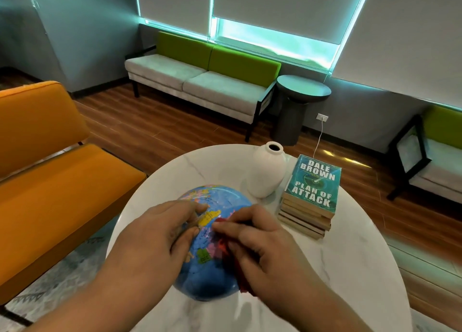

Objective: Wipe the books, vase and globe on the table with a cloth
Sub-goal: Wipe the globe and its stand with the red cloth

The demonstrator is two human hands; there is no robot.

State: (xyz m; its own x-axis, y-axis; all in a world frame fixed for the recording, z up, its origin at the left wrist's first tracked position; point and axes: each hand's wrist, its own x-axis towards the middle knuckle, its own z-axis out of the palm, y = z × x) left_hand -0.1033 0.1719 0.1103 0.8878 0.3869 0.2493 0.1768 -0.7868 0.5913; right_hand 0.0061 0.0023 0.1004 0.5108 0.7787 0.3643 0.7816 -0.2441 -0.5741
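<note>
Blue globe sits near-centre on the marble table, between both hands. Left hand cups its left side, fingers curled. Right hand pinches the red cloth against its right face. Vase and books lie beyond, nearer the right hand.

Both hands hold the globe, the right pressing a red cloth.

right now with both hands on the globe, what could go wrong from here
The globe shows no stand here, so it could roll across the table if the left hand lets go. The vase stands close behind it; a hard push from the right hand with the red cloth might tip it against the books.
</note>
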